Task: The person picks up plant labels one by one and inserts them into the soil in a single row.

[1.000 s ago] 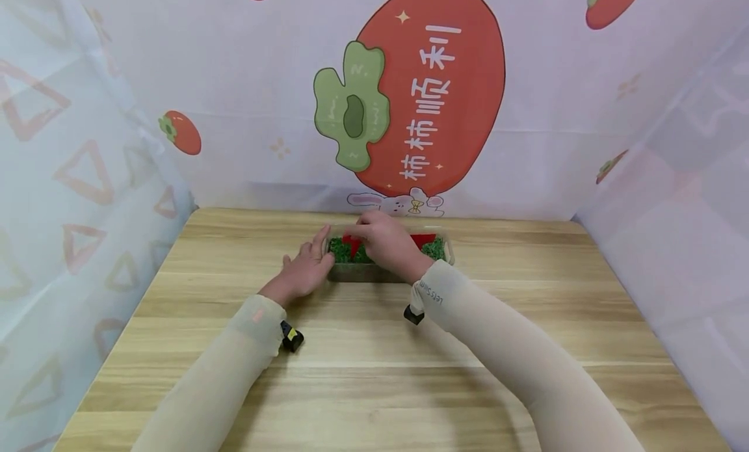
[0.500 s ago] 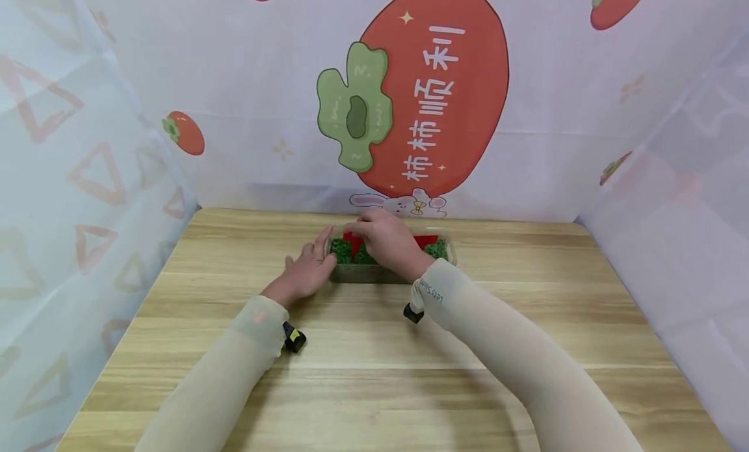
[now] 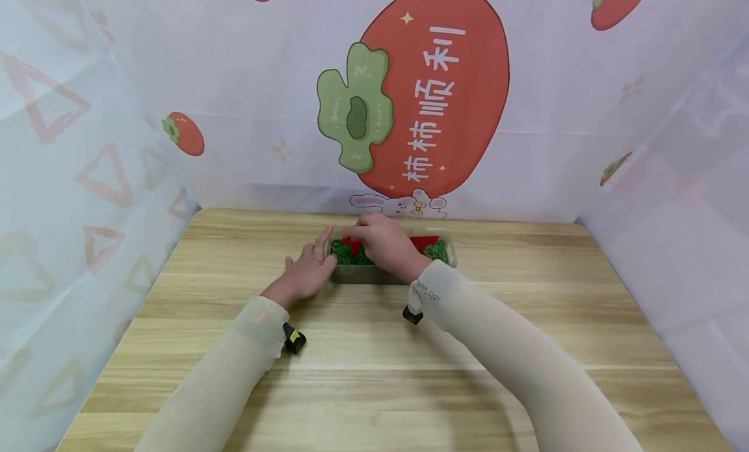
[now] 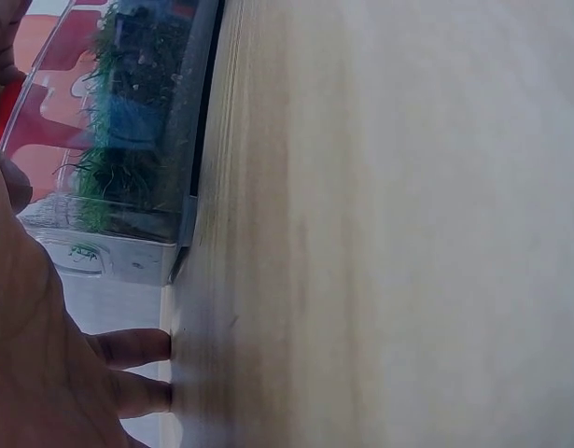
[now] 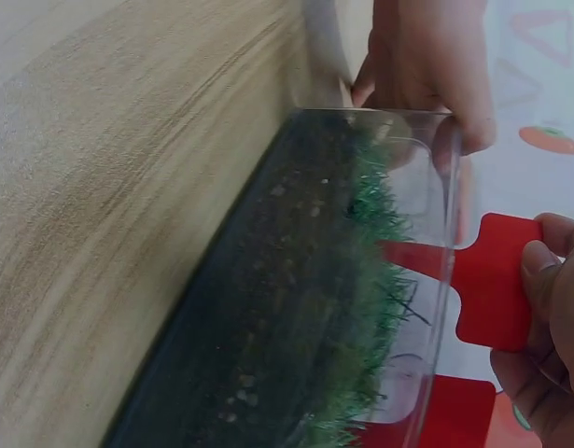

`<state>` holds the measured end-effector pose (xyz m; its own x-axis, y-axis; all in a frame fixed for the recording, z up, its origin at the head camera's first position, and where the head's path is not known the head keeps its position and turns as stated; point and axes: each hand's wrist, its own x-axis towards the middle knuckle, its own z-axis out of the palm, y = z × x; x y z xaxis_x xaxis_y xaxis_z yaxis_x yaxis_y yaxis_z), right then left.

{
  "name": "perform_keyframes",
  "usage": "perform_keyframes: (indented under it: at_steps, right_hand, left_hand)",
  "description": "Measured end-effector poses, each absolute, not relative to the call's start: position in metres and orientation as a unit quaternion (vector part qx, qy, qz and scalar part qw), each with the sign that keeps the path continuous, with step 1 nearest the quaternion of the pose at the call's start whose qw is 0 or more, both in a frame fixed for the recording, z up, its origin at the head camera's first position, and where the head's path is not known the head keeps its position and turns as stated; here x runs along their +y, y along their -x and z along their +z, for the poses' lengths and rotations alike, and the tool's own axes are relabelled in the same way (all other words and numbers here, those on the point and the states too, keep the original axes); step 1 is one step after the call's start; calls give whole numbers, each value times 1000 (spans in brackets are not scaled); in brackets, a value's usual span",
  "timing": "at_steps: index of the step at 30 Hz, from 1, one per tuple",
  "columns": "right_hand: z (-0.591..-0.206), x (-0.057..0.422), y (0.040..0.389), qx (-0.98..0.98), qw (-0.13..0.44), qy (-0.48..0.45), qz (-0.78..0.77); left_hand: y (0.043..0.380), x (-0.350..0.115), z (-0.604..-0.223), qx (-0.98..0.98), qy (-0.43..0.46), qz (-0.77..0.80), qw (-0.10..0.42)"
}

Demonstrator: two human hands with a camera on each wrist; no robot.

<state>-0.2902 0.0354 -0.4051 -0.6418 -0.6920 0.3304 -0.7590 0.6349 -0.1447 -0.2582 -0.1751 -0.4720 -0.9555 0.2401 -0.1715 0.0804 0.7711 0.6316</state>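
Note:
A long clear plastic planter box (image 3: 392, 274) stands at the back of the table, filled with dark soil and green grass (image 5: 375, 280). My right hand (image 3: 393, 245) pinches the wide head of a red T-shaped plant label (image 5: 497, 280) between thumb and fingers. The label's narrow stem runs down into the grass. A second red label (image 5: 459, 411) stands farther along the box, partly hidden by the right hand in the head view. My left hand (image 3: 305, 270) rests against the planter's left end, its thumb at the rim. Two of its fingers (image 4: 135, 347) reach down to the tabletop.
The wooden table (image 3: 374, 380) stretches in front of the planter. A white cloth backdrop (image 3: 251, 114) with persimmon prints hangs close behind it, with cloth at both sides. Small black wrist cameras (image 3: 294, 339) sit under both sleeves.
The head view has shifted slightly. My right hand, with the red label, has moved slightly down. My left hand stays at the planter's left end.

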Motion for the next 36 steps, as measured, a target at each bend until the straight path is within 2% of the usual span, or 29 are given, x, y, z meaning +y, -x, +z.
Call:
perform_keyframes:
  at_steps: [16,26,31,36]
  right_hand:
    - [-415,35,301,-904,92,-398,125]
    - [-414,35,299,-891,96,-425,125]
    - [-410,46,297,-886,117,-418,164]
    - [-407,69,294,-877,165,-413,181]
  left_hand:
    - [260,-171,-472,937,-91,316,118]
    - [258,-172,-470,938,-90,311,119]
    - [258,-174,-471,936,-86,319,120]
    - [258,-175,-472,936,-85,320,120]
